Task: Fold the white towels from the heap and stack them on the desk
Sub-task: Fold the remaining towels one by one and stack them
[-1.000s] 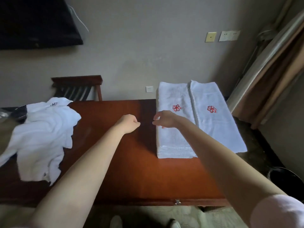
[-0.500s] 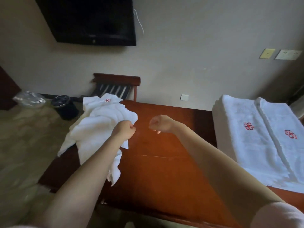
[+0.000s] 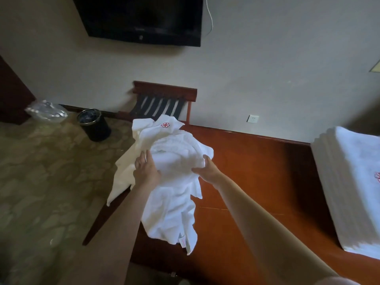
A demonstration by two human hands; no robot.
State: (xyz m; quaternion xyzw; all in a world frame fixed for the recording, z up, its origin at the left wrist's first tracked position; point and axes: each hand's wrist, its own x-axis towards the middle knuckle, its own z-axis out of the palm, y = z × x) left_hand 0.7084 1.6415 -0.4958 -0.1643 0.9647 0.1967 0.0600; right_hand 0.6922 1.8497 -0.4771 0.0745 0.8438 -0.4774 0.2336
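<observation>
A crumpled heap of white towels (image 3: 174,212) lies on the left end of the red-brown desk (image 3: 257,171) and hangs over its left edge; a red flower logo shows at the heap's far end. My left hand (image 3: 146,171) holds the left side of the top towel, thumb lying on the cloth. My right hand (image 3: 207,171) grips the same towel's right side, thumb on top and fingers tucked beneath. At the desk's right end stands a tall stack of folded white towels (image 3: 349,182) with a red logo, partly cut off by the frame.
Behind the desk's left end stands a wooden luggage rack (image 3: 164,99) against the wall. A black waste bin (image 3: 94,124) and a clear plastic bag (image 3: 46,111) sit on the patterned floor at the left. A dark TV (image 3: 141,17) hangs above.
My view swung left from the folded stack to the heap. Both hands, earlier curled over the bare desk, moved onto the heap and took hold of the top towel.
</observation>
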